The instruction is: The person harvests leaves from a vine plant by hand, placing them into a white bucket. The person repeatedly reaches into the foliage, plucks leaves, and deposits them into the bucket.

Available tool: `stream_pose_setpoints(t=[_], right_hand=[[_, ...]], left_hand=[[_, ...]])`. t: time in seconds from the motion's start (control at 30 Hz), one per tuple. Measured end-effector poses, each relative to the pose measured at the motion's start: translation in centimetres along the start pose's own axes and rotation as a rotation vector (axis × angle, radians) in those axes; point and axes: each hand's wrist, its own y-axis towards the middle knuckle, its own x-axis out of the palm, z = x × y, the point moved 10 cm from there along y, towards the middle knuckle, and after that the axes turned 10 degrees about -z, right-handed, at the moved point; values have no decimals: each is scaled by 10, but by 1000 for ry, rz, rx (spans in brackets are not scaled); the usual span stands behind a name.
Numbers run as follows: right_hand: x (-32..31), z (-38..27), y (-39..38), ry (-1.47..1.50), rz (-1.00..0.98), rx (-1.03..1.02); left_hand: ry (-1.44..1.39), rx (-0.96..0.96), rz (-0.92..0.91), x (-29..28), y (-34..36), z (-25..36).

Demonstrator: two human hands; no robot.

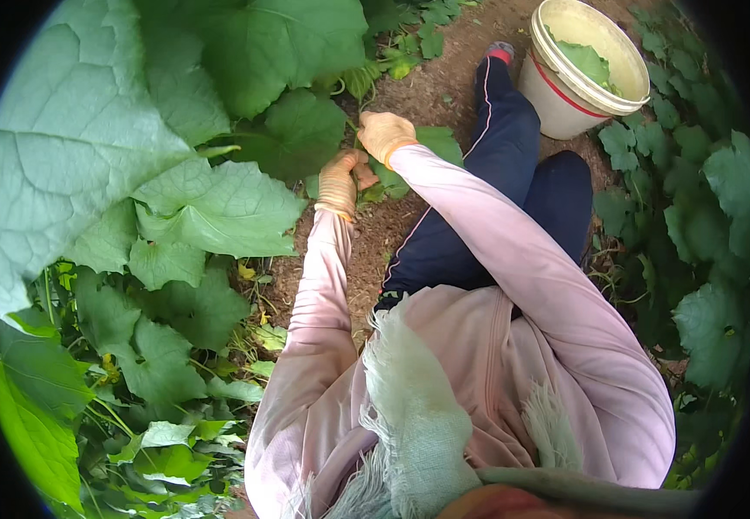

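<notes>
Left hand (pixel 340 179): orange-gloved, curled; we can't tell its hold.
Right hand (pixel 384 136): likewise, beside a broad green leaf (pixel 301 134).
Round whitish plastic bucket (pixel 557 105): red-banded, to our right.

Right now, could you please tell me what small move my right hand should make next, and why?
I'd probably turn the right hand slightly: it is curled near the left hand, its back hides whatever it may hold, and leaves crowd close by.

White bucket (pixel 541 102) on brown soil (pixel 434 80)
</notes>
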Motion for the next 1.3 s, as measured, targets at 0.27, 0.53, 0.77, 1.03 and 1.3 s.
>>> stream_pose_setpoints(t=[0.27, 0.53, 0.77, 1.03, 1.3], right_hand=[[4, -1, 2, 55, 48, 52], [1, -44, -16, -147, 144, -336], [2, -26, -43, -152, 260, -514], [68, -35, -23, -180, -148, -570], [61, -10, -4, -50, -128, -507]], left_hand=[[-38, 4, -40, -11, 12, -10], [552, 582, 144, -71, 74, 37], [58, 313, 200, -77, 94, 45], [-297, 324, -126, -54, 93, 65], [545, 3, -18, -26, 30, 11]])
